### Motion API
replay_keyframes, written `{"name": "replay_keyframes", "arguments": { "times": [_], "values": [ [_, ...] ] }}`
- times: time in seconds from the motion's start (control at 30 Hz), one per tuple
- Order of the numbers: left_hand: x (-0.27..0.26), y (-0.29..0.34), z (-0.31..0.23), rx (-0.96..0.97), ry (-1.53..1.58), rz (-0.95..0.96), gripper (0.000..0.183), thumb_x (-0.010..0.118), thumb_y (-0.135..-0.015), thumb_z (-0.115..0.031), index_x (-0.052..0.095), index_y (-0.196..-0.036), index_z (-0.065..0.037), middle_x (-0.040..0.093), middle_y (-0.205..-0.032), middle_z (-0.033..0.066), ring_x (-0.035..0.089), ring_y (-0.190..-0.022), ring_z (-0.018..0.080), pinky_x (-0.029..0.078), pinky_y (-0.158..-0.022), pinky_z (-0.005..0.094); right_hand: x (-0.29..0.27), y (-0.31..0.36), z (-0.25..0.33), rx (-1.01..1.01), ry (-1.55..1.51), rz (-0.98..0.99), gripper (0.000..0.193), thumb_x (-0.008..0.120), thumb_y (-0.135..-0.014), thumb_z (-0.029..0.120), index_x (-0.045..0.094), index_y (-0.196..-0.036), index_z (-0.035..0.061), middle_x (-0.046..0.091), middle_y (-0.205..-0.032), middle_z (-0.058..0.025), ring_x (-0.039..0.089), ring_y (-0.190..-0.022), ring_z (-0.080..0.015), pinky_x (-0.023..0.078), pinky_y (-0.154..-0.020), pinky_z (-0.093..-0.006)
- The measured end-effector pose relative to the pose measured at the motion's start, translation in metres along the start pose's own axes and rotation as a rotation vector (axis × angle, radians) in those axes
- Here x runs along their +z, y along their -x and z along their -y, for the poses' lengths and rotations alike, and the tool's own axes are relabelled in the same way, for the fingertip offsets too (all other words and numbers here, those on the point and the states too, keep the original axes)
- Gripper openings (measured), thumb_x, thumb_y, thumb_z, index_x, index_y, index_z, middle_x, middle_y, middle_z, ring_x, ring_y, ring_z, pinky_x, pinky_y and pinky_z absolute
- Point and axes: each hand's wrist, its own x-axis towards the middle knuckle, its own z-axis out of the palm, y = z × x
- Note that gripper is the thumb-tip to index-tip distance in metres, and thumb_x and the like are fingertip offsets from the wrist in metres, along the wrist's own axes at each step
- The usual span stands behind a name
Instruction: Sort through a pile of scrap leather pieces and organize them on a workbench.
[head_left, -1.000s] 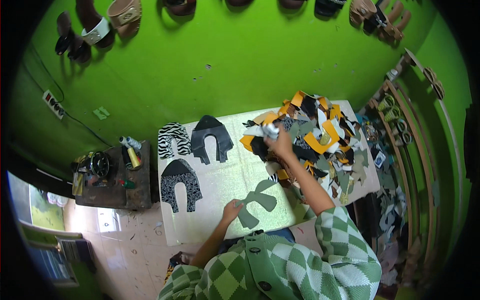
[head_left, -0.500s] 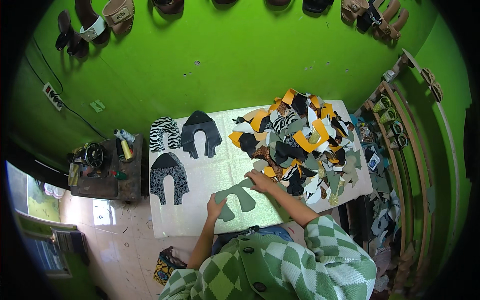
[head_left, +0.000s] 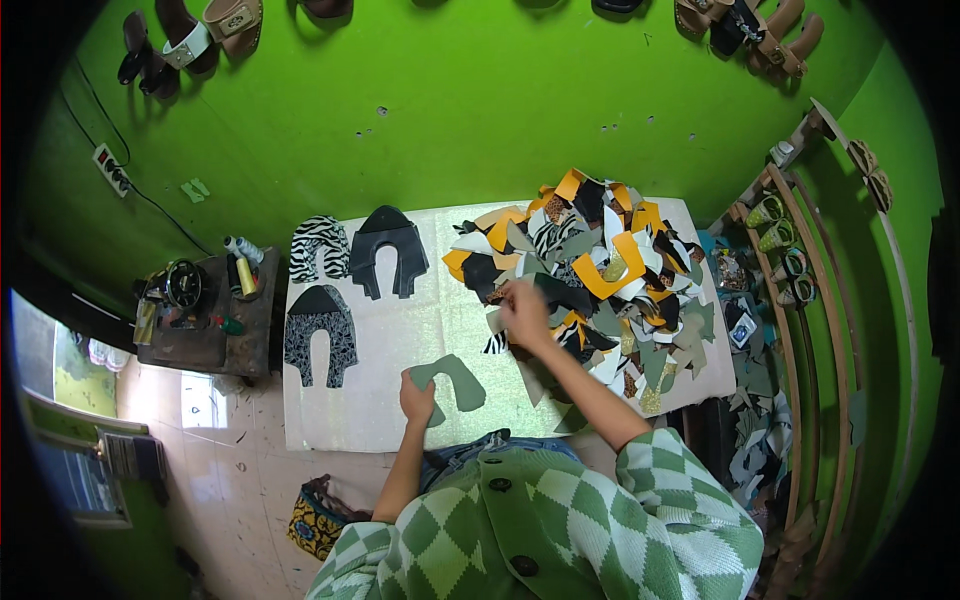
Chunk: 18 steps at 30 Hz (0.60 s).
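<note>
My left hand (head_left: 416, 398) grips one leg of a grey-green, arch-shaped cut piece of material (head_left: 462, 385) near the front of the table. At the left edge of a heap of mixed scraps (head_left: 610, 290), my right hand (head_left: 526, 314) is smeared by motion; its fingers and anything in them cannot be made out. A small zebra-striped scrap (head_left: 496, 343) lies just below that hand. Three stacks of arch-shaped pieces lie at the table's left: zebra-striped ones (head_left: 319, 247), plain black ones (head_left: 388, 252) and grey-and-black patterned ones (head_left: 320, 336).
The pale table (head_left: 375, 425) stands against a green wall (head_left: 480, 120). A sewing machine (head_left: 183, 287) with thread cones (head_left: 245, 272) is at the left. More scraps (head_left: 765, 440) and a wooden shoe rack (head_left: 800, 380) are at the right. A patterned bag (head_left: 318, 520) lies below.
My right hand has left the green piece and moved up to the scrap heap. The left hand still holds the piece, now shifted a little left and up.
</note>
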Motion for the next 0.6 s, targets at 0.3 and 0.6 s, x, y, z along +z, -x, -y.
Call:
{"name": "replay_keyframes", "arguments": {
  "times": [0.3, 0.6],
  "values": [
    [-0.016, 0.004, -0.025, 0.065, -0.258, -0.105, 0.051, 0.07, -0.068, -0.018, 0.046, -0.111, -0.003, 0.054, -0.1, 0.0172, 0.054, -0.094, 0.0331, 0.043, -0.082, 0.0403, 0.113, 0.128, 0.022, 0.364, 0.019, 0.426, 0.061, 0.073, -0.066, 0.021, 0.042, -0.114, -0.0024, 0.057, -0.097, -0.0265, 0.057, -0.091, -0.0385, 0.047, -0.079, -0.0422],
    [-0.002, 0.003, -0.032, 0.247, -0.118, 0.138, 0.045, 0.07, -0.066, -0.015, 0.052, -0.105, -0.005, 0.054, -0.096, 0.0142, 0.054, -0.088, 0.0311, 0.044, -0.078, 0.0394, 0.046, 0.151, -0.009, 0.462, -0.033, 0.341, 0.034, 0.073, -0.066, 0.026, 0.06, -0.093, 0.0089, 0.064, -0.085, -0.0126, 0.062, -0.079, -0.0299, 0.048, -0.069, -0.0388]
  ]
}}
